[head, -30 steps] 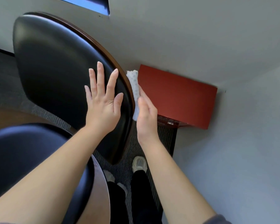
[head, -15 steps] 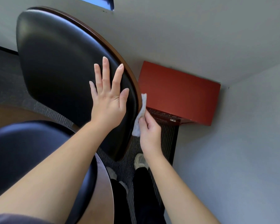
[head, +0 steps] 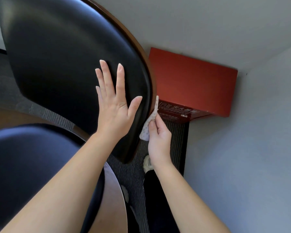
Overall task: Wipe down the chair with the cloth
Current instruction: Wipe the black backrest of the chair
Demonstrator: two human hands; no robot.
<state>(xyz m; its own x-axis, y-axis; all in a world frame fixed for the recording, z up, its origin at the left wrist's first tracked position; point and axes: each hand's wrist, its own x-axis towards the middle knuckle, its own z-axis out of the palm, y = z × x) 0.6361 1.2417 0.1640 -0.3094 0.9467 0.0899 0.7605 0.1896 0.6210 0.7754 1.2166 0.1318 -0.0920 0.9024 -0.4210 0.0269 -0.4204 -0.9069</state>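
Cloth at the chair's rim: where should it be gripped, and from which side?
Pinch the cloth at its lower bunched end, coming from the right as the right hand does: its upper strip lies along the backrest rim, which blocks the left.

Red box (head: 191,83) close behind chair (head: 65,56)

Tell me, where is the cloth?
Head view, right of centre: the right hand pinches the cloth at the edge of the chair, beside the red box.

Left hand (head: 113,108) on chair (head: 60,52); cloth (head: 149,121) behind edge.
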